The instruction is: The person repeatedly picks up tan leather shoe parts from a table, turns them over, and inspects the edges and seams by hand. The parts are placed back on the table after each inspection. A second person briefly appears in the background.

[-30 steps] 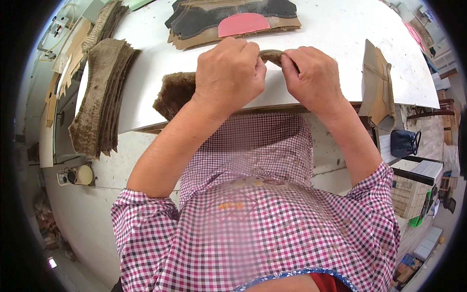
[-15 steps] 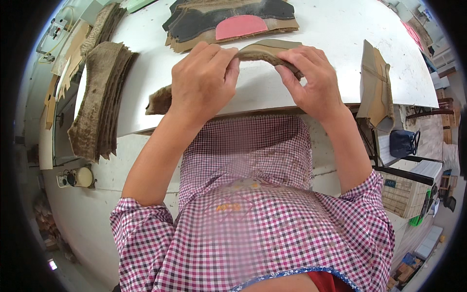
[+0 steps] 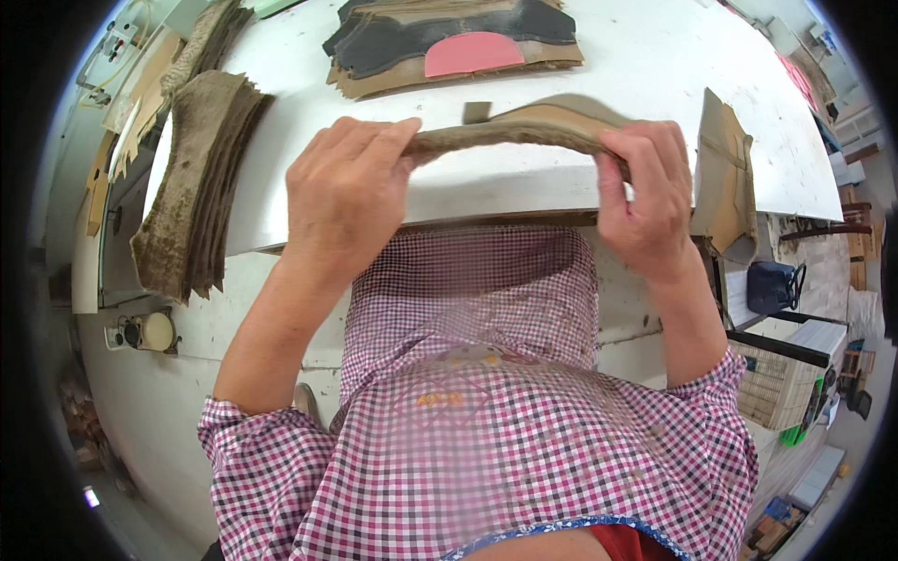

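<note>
A strip-like piece of brown furry material [image 3: 510, 136] is stretched in a shallow arch above the near edge of the white table [image 3: 309, 103]. Its tan and olive backing shows behind the fuzzy edge. My left hand [image 3: 351, 187] is closed on the left end, fingers curled over it. At the right end my right hand [image 3: 650, 192] pinches the piece between thumb and fingers. The parts inside both grips are hidden.
A stack of brown furry pieces [image 3: 192, 178] overhangs the table at left, another [image 3: 204, 47] behind it. Dark and tan cut pieces [image 3: 388, 47] with a pink half-round piece [image 3: 477, 56] lie at the back. Tan-backed pieces [image 3: 725, 178] overhang at right, near a crate [image 3: 776, 379].
My hands have moved apart, left hand leftward and right hand rightward. The furry piece between them is now spread longer and flatter; its loose left end no longer shows beyond my left hand.
</note>
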Tool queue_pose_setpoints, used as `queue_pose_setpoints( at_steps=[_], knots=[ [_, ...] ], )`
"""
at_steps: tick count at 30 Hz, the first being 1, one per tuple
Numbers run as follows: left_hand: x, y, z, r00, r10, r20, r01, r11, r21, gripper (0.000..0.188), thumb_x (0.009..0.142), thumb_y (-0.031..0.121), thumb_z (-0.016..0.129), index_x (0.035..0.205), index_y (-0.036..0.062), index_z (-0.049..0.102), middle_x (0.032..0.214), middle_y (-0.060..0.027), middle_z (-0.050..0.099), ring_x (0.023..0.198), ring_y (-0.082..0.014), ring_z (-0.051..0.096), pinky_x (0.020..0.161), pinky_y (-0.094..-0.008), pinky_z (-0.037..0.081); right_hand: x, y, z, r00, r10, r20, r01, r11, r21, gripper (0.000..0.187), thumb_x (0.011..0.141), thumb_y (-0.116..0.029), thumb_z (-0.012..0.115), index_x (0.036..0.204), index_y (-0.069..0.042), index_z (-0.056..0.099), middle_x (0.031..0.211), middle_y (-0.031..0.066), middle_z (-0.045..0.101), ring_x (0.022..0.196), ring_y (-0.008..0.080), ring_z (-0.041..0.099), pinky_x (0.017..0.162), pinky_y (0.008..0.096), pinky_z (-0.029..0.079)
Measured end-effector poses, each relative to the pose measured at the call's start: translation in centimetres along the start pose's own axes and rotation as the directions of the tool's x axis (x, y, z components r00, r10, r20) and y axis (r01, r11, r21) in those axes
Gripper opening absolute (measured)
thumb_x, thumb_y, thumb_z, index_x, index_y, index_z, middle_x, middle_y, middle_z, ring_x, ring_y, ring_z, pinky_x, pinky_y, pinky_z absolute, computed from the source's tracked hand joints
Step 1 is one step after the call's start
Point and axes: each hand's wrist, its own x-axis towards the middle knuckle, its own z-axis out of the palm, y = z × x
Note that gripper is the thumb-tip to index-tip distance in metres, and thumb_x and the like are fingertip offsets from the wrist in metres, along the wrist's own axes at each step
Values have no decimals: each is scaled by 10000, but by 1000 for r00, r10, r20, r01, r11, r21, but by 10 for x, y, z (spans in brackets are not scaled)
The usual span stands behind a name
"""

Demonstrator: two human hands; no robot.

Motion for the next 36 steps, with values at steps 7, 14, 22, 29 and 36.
queue_pose_setpoints(
  at_steps=[7,14,22,29,36],
  knots=[
    [-17,-6,-20,987,-68,-148,47,989,-140,267,679,-61,742,928,28,705,825,-86,706,753,-204,669,619,-301,531,-3,-8,-14,995,-91,-37,89,994,-59,207,734,65,654,929,16,604,840,115,575,790,295,572,669,359,482],
    [-20,-10,-11,922,25,-387,-86,986,-140,238,616,-128,704,809,2,660,713,-63,655,645,-191,614,534,-267,482,-5,-18,-16,997,-75,25,78,992,-97,241,765,1,675,999,7,619,947,119,583,887,293,576,789,411,482],
    [-21,3,4,898,116,-424,-150,988,-46,243,619,-82,712,837,-6,635,716,-63,631,633,-190,600,527,-284,480,28,-66,25,988,-122,94,129,989,-77,304,769,-87,664,1068,-34,660,1016,95,599,967,234,573,918,430,441],
    [-32,12,-28,957,-288,36,260,797,-545,426,816,186,713,1148,-48,583,1089,-147,636,1006,-248,603,900,-361,475,40,-21,22,977,-207,56,199,973,120,348,699,5,668,1014,-129,735,1034,41,650,1024,231,587,996,439,441],
    [-28,5,17,579,-167,798,465,-737,-491,503,929,348,598,1263,-19,518,1215,-125,591,1098,-216,586,929,-348,490,43,-19,36,978,-207,15,174,857,485,327,792,20,667,1083,-125,708,1323,136,558,1311,325,456,1122,476,322]
  ],
)
